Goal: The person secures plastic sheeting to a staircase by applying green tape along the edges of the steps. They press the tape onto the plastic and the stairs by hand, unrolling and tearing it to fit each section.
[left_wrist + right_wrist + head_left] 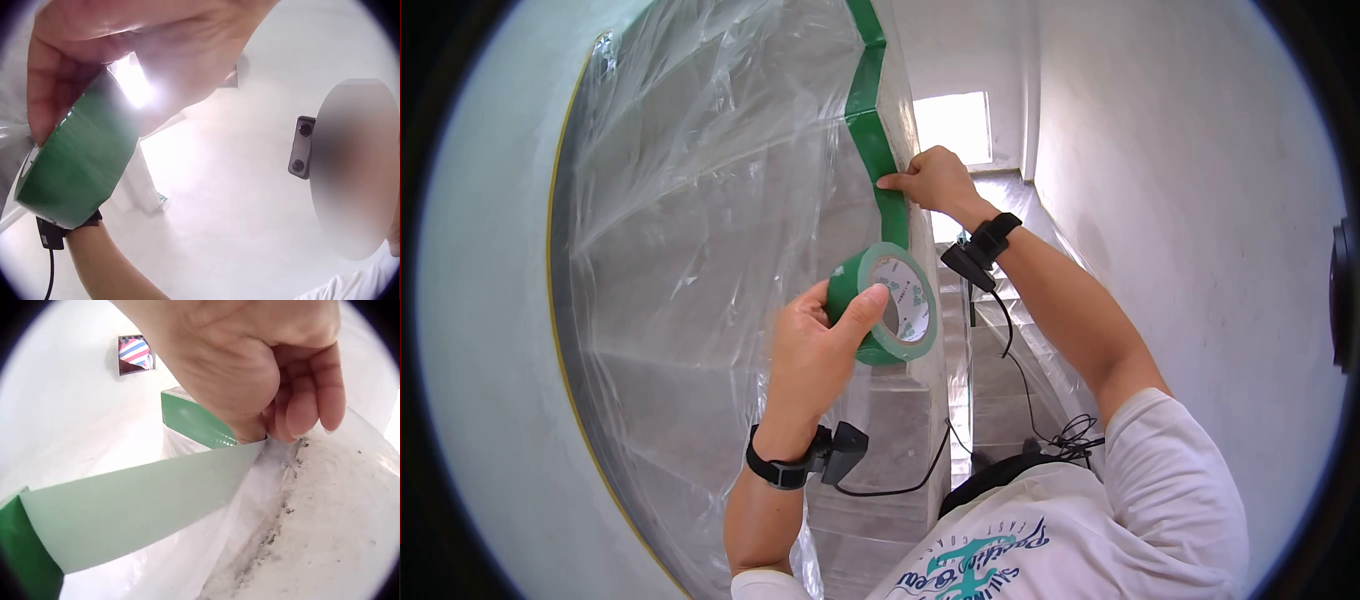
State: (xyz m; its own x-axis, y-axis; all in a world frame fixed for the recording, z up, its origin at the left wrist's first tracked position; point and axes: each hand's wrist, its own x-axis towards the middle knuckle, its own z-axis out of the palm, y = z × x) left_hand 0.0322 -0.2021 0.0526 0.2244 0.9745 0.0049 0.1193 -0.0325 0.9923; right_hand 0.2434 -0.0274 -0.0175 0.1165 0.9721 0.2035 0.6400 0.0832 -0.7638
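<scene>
In the head view my left hand [815, 345] grips a roll of green tape [850, 290], its thumb over the printed cardboard core. The left wrist view shows the roll's green side [81, 156] under the fingers. A strip of tape [892, 215] runs up from the roll to my right hand [940, 185], whose thumb lies on it at the wall's edge. In the right wrist view the pale underside of the strip [144, 506] stretches taut to the thumb tip, and the other fingers curl beside it.
Clear plastic sheeting [700, 200] covers the stairs at left, bordered above by green tape along a zigzag edge. A rough, chipped ledge [325, 506] runs beside the right hand. Cables [1070, 435] hang from the wrist cameras. A bright window [952, 125] lies beyond.
</scene>
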